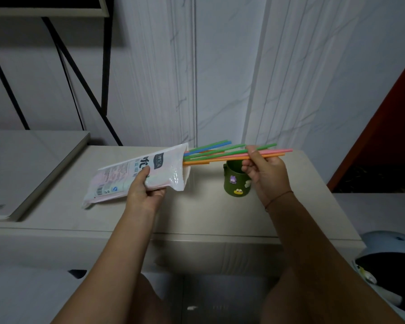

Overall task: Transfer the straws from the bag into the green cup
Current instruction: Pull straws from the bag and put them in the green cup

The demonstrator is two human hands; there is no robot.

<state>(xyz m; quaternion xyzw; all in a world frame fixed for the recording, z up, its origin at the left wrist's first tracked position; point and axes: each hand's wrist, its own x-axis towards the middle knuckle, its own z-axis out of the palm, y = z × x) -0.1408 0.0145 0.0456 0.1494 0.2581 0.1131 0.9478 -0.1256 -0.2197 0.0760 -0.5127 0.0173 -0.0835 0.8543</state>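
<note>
Fingers (253, 160) of the right hand (265, 174) are pinched shut around a bundle of straws (229, 154), thumb on top, with the palm turned leftward and the forearm reaching in from the lower right; a thin cord circles that wrist. Across from it, the left hand (145, 190) is closed on the lower edge of the bag (136, 176), thumb pressed on its printed face, holding it tilted with the open mouth up and to the right. Roughly eight straws stick out of that mouth, green, blue, orange and pink, their far ends passing through the right hand; the exact count is hard to tell where they overlap. One green cup (236, 181) stands upright on the tabletop (208, 213), directly beneath the held straws and not touching them.
</note>
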